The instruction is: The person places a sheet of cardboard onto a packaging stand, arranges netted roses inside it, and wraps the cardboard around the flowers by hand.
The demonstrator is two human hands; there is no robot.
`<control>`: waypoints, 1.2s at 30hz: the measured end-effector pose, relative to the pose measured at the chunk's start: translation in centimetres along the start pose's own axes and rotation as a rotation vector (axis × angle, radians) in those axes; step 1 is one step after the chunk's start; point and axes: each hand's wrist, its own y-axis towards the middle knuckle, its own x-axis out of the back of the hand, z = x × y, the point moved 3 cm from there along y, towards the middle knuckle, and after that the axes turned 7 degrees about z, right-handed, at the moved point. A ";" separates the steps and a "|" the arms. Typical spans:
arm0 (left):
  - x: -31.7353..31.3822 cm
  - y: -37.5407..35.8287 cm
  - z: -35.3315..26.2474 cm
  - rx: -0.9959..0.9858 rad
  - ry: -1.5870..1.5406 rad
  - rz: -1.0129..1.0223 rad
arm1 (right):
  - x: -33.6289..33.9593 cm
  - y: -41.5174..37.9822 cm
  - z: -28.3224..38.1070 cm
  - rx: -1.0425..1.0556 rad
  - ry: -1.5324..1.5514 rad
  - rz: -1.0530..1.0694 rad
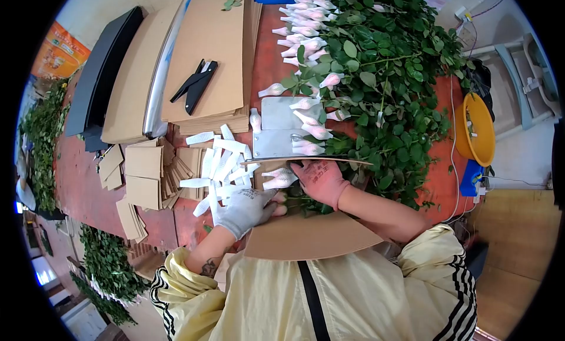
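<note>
My left hand (246, 210), in a grey-white glove, reaches over pink rosebuds (279, 207) just above the near cardboard flap (312, 236). Its fingers curl at the buds; their grip is partly hidden. My right hand (322, 182), in a pink glove, lies over the stems beside net-sleeved buds (280, 178), its fingertips by the upright far cardboard edge (312, 159). What its fingers hold, if anything, is hidden. White foam net sleeves (226, 158) are piled left of the hands. Beyond the cardboard, more sleeved buds (313, 131) rest on a metal plate (272, 143).
Leafy rose stems (388, 99) cover the right side of the red table (168, 224). Cardboard sheets (206, 35) with a black stapler (194, 86) lie at the back left, small cardboard pieces (143, 191) nearer. A yellow basin (475, 129) stands at the right edge.
</note>
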 end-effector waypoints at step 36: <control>1.4 1.9 7.2 0.287 0.257 -0.145 | -1.8 -0.1 0.2 0.038 0.122 -0.029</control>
